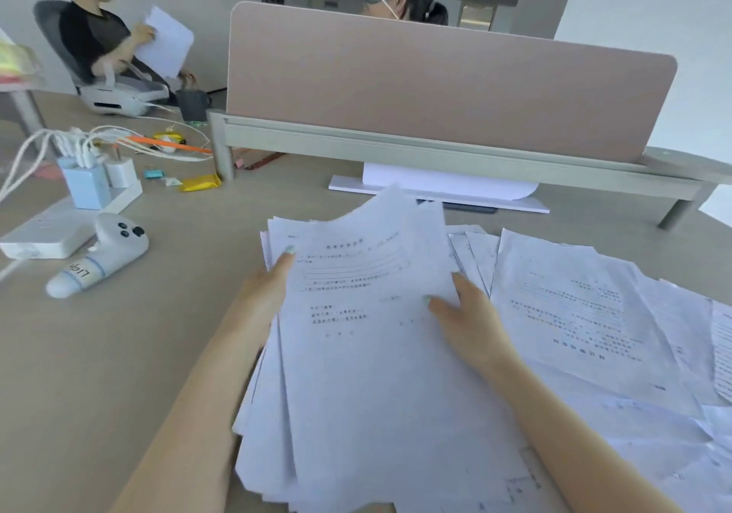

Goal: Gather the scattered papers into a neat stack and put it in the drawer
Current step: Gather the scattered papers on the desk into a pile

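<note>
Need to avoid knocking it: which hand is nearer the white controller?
Left. The left hand grips the paper stack's left edge, toward the controller; the right hand lies atop the stack, farther right.

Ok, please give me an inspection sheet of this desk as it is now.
Surface: tan desk, bare at near left.
Job's things: gathered papers fanned, edges uneven; loose papers spread at right; no drawer seen.
Clutter: white controller, yellow packet, teal clip.
Hands: left hand grips the pile's left edge; right hand lies flat on top.
Cables: white cables into chargers.
Surroundings: pink divider; two people beyond.
</note>
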